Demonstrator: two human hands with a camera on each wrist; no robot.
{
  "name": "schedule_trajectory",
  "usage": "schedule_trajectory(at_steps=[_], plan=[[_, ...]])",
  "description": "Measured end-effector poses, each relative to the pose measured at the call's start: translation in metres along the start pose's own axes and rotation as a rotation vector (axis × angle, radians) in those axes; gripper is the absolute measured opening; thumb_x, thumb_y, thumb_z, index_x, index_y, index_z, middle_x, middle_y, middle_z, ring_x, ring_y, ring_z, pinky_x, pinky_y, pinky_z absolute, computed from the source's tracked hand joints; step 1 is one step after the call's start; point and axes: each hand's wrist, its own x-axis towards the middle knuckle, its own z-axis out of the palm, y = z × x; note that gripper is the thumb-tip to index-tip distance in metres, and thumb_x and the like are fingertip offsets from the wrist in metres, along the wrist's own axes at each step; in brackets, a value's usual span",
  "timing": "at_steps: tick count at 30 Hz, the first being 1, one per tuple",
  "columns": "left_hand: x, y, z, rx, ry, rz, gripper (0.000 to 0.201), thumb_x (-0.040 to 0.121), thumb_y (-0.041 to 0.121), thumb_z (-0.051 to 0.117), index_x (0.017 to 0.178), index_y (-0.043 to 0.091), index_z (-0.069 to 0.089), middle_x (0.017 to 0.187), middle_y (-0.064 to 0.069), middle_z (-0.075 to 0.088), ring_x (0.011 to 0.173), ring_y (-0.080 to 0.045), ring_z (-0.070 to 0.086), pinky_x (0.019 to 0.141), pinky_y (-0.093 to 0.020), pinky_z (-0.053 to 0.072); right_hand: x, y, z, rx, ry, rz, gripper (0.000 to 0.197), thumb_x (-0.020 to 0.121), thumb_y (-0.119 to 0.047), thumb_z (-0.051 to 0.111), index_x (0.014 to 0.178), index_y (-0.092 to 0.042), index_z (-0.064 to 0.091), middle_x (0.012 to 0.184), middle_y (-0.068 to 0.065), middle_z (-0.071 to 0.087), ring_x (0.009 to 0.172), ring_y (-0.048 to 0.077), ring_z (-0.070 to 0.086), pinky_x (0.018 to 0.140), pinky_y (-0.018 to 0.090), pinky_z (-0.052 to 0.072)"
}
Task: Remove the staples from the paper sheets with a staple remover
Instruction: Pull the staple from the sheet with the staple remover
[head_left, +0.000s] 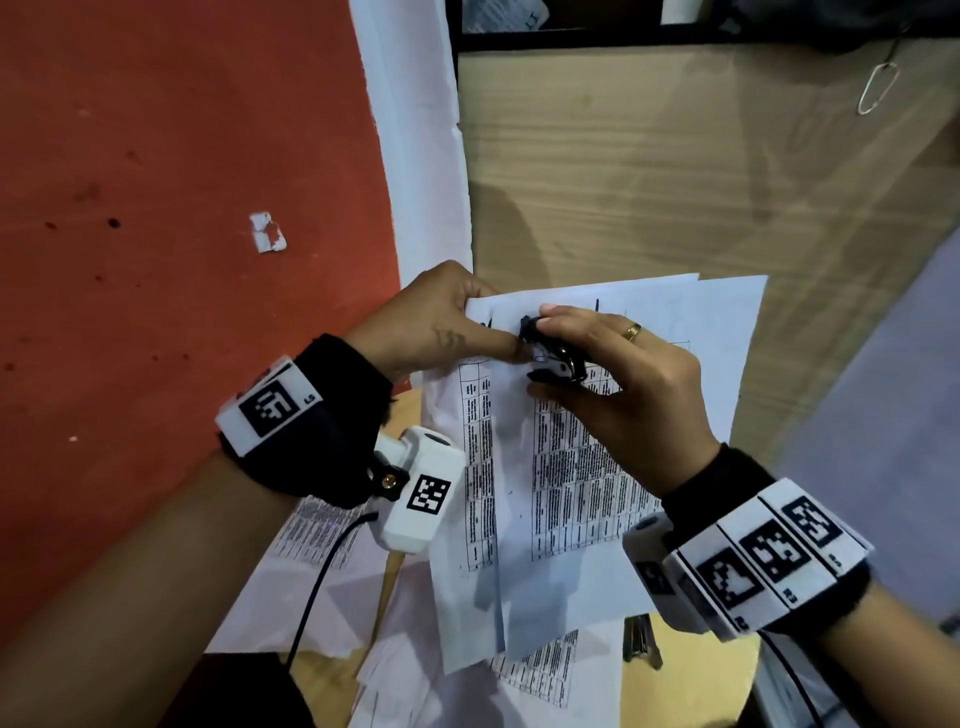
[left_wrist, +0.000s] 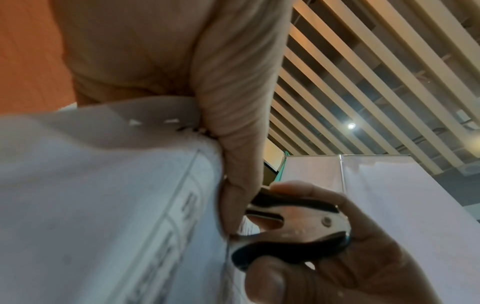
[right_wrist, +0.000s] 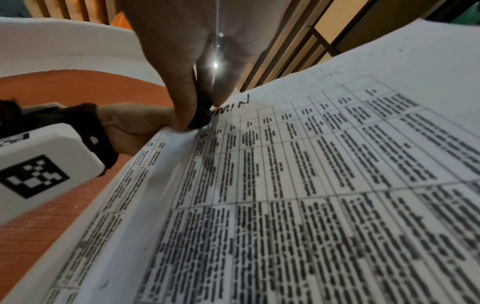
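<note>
Right hand (head_left: 618, 384) grips staple remover (head_left: 553, 358), claws at top-left corner of paper sheets (head_left: 597, 467), just beside left thumb. Left hand (head_left: 441, 322) pinches that corner, sheets lifted off desk. Best: keep corner taut, squeeze evenly, pull straight. Thumb crowds claws; open room toward right wrist.

Matt white paper sheets (head_left: 566, 483), a glossy metal-and-black-plastic staple remover (left_wrist: 293, 228), a smooth wood-grain desk (head_left: 675, 182).

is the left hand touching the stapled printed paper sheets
Touching: in the head view the left hand pinches the top corner of the white printed paper sheets; the left wrist view agrees.
</note>
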Motion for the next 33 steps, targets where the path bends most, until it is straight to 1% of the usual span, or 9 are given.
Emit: schedule_trajectory(at_steps=[3, 7, 14, 18, 21, 25, 27, 30, 33], plan=[[0.0001, 0.0003, -0.0002, 0.021, 0.015, 0.005, 0.011, 0.053, 0.028, 0.078, 0.054, 0.020, 0.070, 0.057, 0.000, 0.054, 0.048, -0.003, 0.043, 0.047, -0.017, 0.031, 0.0005, 0.0003, 0.0003, -0.019, 0.010, -0.014, 0.031, 0.071, -0.010, 0.077, 0.100, -0.002, 0.070, 0.105, 0.009, 0.070, 0.096, 0.014, 0.062, 0.087, 0.023, 0.049], [0.0002, -0.0008, 0.0005, 0.029, 0.026, 0.014, 0.026, 0.047, 0.036, 0.079, 0.061, 0.016, 0.070, 0.057, 0.000, 0.055, 0.049, -0.003, 0.044, 0.047, -0.017, 0.032, 0.0009, 0.0002, 0.0010, -0.027, 0.010, -0.026, 0.031, 0.070, -0.010, 0.077, 0.099, -0.002, 0.071, 0.104, 0.009, 0.070, 0.095, 0.014, 0.063, 0.087, 0.023, 0.049], [-0.0013, 0.0004, 0.0005, -0.016, -0.023, 0.020, 0.013, 0.060, 0.012, 0.083, 0.065, 0.011, 0.071, 0.064, -0.006, 0.060, 0.051, -0.003, 0.047, 0.047, -0.014, 0.036, 0.0021, 0.0022, -0.0004, -0.053, -0.023, -0.060, 0.028, 0.071, -0.009, 0.076, 0.098, -0.003, 0.070, 0.103, 0.007, 0.070, 0.090, 0.020, 0.065, 0.080, 0.031, 0.051], [-0.0025, 0.0006, -0.0011, -0.057, -0.074, 0.047, 0.026, 0.071, -0.004, 0.076, 0.062, 0.019, 0.069, 0.055, 0.007, 0.061, 0.048, 0.000, 0.049, 0.047, -0.011, 0.038, 0.0026, 0.0015, -0.0022, -0.063, -0.010, -0.073, 0.025, 0.072, -0.009, 0.077, 0.095, -0.002, 0.071, 0.099, 0.007, 0.071, 0.085, 0.023, 0.067, 0.075, 0.032, 0.051], [-0.0029, 0.0016, -0.0030, -0.092, -0.104, 0.048, 0.023, 0.071, -0.001, 0.077, 0.064, 0.020, 0.071, 0.060, 0.006, 0.065, 0.053, -0.001, 0.054, 0.051, -0.012, 0.042, 0.0040, 0.0017, -0.0027, -0.048, 0.001, -0.064, 0.022, 0.074, -0.010, 0.077, 0.093, -0.002, 0.071, 0.096, 0.006, 0.071, 0.082, 0.024, 0.067, 0.074, 0.031, 0.051], [-0.0029, 0.0010, -0.0036, -0.126, -0.112, 0.057, 0.015, 0.068, 0.005, 0.081, 0.081, 0.007, 0.073, 0.085, -0.015, 0.071, 0.073, -0.015, 0.060, 0.068, -0.024, 0.049, 0.0046, 0.0019, -0.0024, -0.015, 0.019, -0.023, 0.023, 0.073, -0.012, 0.077, 0.092, -0.003, 0.070, 0.095, 0.004, 0.072, 0.083, 0.017, 0.065, 0.075, 0.028, 0.051], [-0.0026, -0.0011, -0.0032, -0.170, -0.124, 0.051, 0.019, 0.063, 0.010, 0.080, 0.080, 0.008, 0.073, 0.084, -0.011, 0.072, 0.074, -0.015, 0.063, 0.071, -0.025, 0.051, 0.0023, 0.0010, -0.0023, 0.018, 0.030, 0.006, 0.025, 0.072, -0.013, 0.078, 0.093, -0.003, 0.070, 0.094, 0.004, 0.072, 0.085, 0.013, 0.064, 0.075, 0.028, 0.051], [-0.0025, -0.0016, -0.0018, -0.205, -0.128, 0.060, 0.018, 0.060, 0.011, 0.083, 0.075, 0.012, 0.073, 0.073, 0.001, 0.072, 0.066, -0.008, 0.063, 0.066, -0.018, 0.051, -0.0010, -0.0012, -0.0031, 0.120, 0.047, 0.090, 0.028, 0.071, -0.014, 0.078, 0.095, -0.005, 0.069, 0.093, 0.003, 0.072, 0.083, 0.013, 0.065, 0.072, 0.032, 0.054], [-0.0028, -0.0002, -0.0008, -0.248, -0.137, 0.091, 0.009, 0.063, 0.011, 0.078, 0.070, 0.017, 0.075, 0.073, 0.004, 0.072, 0.067, -0.005, 0.064, 0.065, -0.016, 0.051, -0.0018, -0.0031, -0.0046, 0.254, 0.075, 0.170, 0.031, 0.071, -0.015, 0.078, 0.099, -0.018, 0.067, 0.095, -0.009, 0.069, 0.088, 0.010, 0.068, 0.074, 0.034, 0.057]])
